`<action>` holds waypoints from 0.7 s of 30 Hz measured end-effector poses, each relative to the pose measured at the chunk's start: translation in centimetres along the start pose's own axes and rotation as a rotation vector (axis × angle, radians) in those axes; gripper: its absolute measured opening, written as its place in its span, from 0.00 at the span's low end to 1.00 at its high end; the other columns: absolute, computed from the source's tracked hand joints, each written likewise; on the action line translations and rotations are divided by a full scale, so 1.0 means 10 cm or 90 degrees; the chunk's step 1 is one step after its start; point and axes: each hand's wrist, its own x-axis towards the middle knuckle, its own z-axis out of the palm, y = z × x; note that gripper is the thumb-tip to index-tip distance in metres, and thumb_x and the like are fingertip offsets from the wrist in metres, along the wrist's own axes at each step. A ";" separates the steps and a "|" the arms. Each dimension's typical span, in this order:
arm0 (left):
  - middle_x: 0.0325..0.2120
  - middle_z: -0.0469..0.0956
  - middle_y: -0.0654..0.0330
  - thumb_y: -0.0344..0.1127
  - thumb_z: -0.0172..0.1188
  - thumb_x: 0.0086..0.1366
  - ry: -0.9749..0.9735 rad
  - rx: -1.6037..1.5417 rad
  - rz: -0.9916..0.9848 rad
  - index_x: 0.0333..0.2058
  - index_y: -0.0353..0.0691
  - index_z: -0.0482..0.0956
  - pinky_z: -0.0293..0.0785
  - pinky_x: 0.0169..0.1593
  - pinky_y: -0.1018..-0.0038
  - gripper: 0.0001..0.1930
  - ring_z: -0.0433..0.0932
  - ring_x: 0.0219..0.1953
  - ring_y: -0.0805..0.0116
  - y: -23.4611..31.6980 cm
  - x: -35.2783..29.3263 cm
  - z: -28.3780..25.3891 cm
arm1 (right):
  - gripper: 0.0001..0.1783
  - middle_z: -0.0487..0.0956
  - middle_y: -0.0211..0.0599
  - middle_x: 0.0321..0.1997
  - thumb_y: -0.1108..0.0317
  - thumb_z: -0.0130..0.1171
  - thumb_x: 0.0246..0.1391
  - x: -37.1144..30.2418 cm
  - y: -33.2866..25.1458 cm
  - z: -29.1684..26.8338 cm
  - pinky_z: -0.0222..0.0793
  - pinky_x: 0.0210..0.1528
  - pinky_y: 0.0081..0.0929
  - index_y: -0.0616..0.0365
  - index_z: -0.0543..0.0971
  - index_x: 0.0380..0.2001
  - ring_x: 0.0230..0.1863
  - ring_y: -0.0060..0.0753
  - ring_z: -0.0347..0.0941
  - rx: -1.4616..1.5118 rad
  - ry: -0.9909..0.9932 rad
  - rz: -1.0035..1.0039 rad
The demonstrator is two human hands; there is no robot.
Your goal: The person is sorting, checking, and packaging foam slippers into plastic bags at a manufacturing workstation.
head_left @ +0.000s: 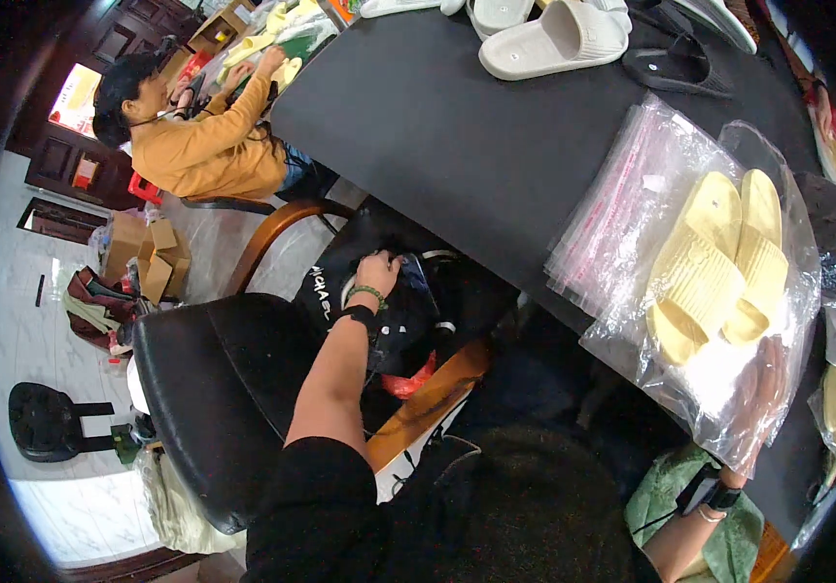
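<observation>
My left hand, with a green bead bracelet and a dark wristband, reaches down to a black cloth bag with white lettering on the chair. Its fingers curl at the bag's top, beside a dark, shiny flat thing whose kind I cannot make out. My right hand shows blurrily through a clear plastic bag on the table, its fingers stretched out flat near a pair of pale yellow slippers. The slippers lie side by side inside the clear plastic.
A stack of clear bags lies on the dark table. Grey slippers and a black slipper stand at its far edge. The black chair has wooden arms. A co-worker in an orange top sits at far left, near cardboard boxes.
</observation>
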 end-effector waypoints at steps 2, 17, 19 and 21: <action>0.39 0.80 0.44 0.46 0.66 0.60 0.012 0.032 0.090 0.38 0.41 0.86 0.73 0.51 0.53 0.15 0.78 0.45 0.44 -0.11 -0.13 -0.08 | 0.25 0.67 0.48 0.70 0.64 0.50 0.66 0.00 0.04 0.04 0.52 0.73 0.42 0.60 0.70 0.64 0.71 0.49 0.60 0.005 0.001 0.007; 0.42 0.78 0.55 0.40 0.61 0.58 0.120 0.439 -0.307 0.33 0.46 0.88 0.72 0.50 0.59 0.10 0.75 0.49 0.54 -1.08 -0.90 -1.21 | 0.25 0.69 0.51 0.68 0.69 0.49 0.64 0.01 -0.12 -0.01 0.54 0.72 0.43 0.61 0.69 0.64 0.71 0.53 0.60 0.040 0.014 0.034; 0.44 0.79 0.57 0.41 0.59 0.61 0.087 0.459 -0.369 0.37 0.48 0.88 0.70 0.54 0.57 0.11 0.72 0.53 0.55 -1.16 -0.89 -1.32 | 0.25 0.69 0.52 0.68 0.70 0.49 0.64 0.02 -0.07 0.01 0.54 0.72 0.43 0.61 0.69 0.64 0.71 0.53 0.61 0.046 0.022 0.020; 0.47 0.78 0.60 0.42 0.57 0.64 0.056 0.488 -0.418 0.41 0.49 0.87 0.65 0.58 0.53 0.13 0.69 0.58 0.55 -1.13 -0.82 -1.31 | 0.25 0.69 0.52 0.68 0.70 0.49 0.64 0.01 0.01 0.01 0.54 0.72 0.43 0.62 0.69 0.64 0.71 0.53 0.60 0.035 -0.001 0.023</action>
